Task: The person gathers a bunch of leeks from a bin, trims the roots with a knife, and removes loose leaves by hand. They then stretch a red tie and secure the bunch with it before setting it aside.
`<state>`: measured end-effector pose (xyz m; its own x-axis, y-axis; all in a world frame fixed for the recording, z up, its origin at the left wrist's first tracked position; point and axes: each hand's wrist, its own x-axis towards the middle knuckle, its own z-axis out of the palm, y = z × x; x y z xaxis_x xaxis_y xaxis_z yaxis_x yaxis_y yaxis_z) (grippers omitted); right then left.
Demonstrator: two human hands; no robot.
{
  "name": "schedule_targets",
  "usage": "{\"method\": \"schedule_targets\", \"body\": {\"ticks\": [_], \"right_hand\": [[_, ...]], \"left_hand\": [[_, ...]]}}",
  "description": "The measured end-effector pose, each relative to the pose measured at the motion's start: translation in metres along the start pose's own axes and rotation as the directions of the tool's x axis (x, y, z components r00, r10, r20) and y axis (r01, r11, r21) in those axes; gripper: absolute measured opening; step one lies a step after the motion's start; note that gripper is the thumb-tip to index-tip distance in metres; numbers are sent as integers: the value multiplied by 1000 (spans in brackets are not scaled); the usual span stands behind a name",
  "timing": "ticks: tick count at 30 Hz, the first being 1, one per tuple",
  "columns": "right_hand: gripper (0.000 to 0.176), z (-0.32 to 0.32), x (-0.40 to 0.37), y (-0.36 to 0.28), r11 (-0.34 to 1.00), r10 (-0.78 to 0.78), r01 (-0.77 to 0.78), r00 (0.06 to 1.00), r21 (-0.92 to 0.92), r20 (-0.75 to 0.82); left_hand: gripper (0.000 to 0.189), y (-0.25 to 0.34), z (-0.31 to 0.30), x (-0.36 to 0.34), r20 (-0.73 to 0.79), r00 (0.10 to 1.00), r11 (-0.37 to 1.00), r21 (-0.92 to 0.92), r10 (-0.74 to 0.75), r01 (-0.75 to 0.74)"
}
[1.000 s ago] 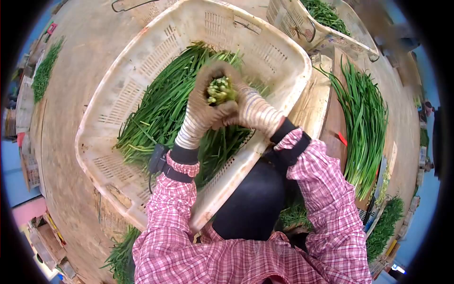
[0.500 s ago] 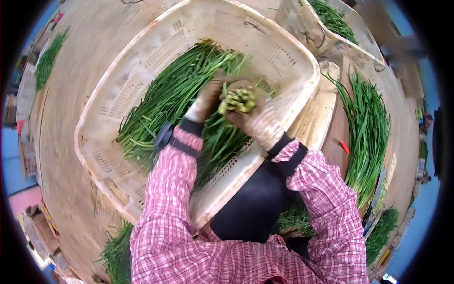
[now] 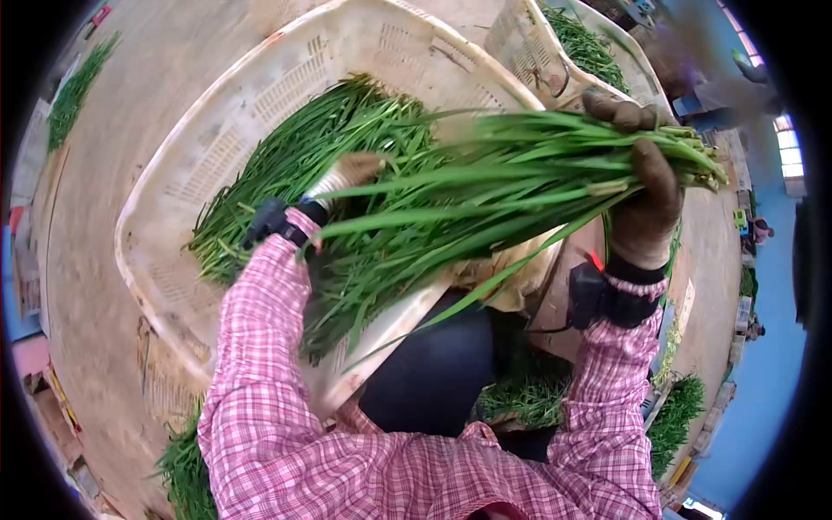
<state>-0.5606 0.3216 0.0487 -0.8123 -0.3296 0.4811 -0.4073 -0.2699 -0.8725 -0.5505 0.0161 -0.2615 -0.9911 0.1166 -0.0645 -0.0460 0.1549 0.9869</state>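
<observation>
Above the right side of the white basket [image 3: 221,160], a bunch of long green leaves [image 3: 520,152] is held clear, cut ends pointing right, leaf tips fanning left and down over the basket. The right hand [image 3: 648,204], gloved, has its grip closed round the bunch close to the cut ends, thumb and fingers on opposite faces. This placement probably keeps the stems together at their stiffest part and leaves the blades free to hang.

The left hand [image 3: 347,173], also gloved, is at the loose greens [image 3: 295,147] inside the basket, below the leaf tips. Motion blur affects this area; whether its grip encloses any leaves cannot be told.

The near rim of the basket runs just beside the dark-clad knee [image 3: 433,373], presumably so that both arms reach its contents without stretching. A dark strap is fitted at each wrist, over or next to the checked sleeves [image 3: 260,347].

Beyond the far right corner stands a second crate [image 3: 518,52], also containing greens. Further greens lie at the lower left [image 3: 186,468] and lower right [image 3: 680,416], apart from the basket.
</observation>
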Motion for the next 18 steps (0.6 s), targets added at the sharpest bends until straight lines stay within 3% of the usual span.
{"method": "schedule_targets", "body": {"ticks": [1,2,3,5,6,8,9,10,11,13,14,15,17,18], "right_hand": [[24,-4,1,0,1000,16,-15,999,23,-38],[23,-14,1,1,993,78,-83,995,-86,-62],[26,-34,4,9,989,106,-116,988,-92,-109],[31,-48,7,14,970,243,-242,957,24,-157],[33,-58,8,17,962,272,-258,942,92,-199],[35,-72,8,19,958,278,-248,928,147,-249],[35,-81,10,20,957,278,-246,928,152,-247],[35,-93,14,21,958,277,-243,924,156,-263],[35,-103,18,21,958,276,-239,919,159,-281],[33,-107,32,3,977,214,-184,859,110,-464],[34,-129,40,-11,820,-141,-23,960,-571,-240],[35,-159,48,-28,262,-271,241,948,-934,169],[38,-182,70,-73,626,-181,170,981,-761,71],[28,-153,59,-96,-3,-298,283,915,-959,271]], "left_hand": [[35,3,-21,1,12,993,990,-80,121,-119],[50,28,-28,-10,-24,1000,965,-261,7,-13],[60,46,-31,-22,6,998,987,-152,60,-59],[55,50,-26,-47,160,980,984,110,122,-141],[59,43,-19,-60,304,947,961,216,101,-172],[67,8,13,-105,391,919,908,403,-56,-117],[79,19,33,-120,348,903,787,617,-252,-18],[89,9,42,-144,365,910,748,656,-198,-100],[90,13,53,-160,323,913,633,768,-251,-98],[90,-18,61,-177,272,958,527,829,-92,-185],[90,-30,66,-177,270,959,527,830,-90,-184],[90,-33,69,-177,250,962,474,864,-109,-170],[91,-31,71,-178,234,965,412,896,-120,-166],[89,-28,70,-182,220,969,420,894,-112,-154]]}}
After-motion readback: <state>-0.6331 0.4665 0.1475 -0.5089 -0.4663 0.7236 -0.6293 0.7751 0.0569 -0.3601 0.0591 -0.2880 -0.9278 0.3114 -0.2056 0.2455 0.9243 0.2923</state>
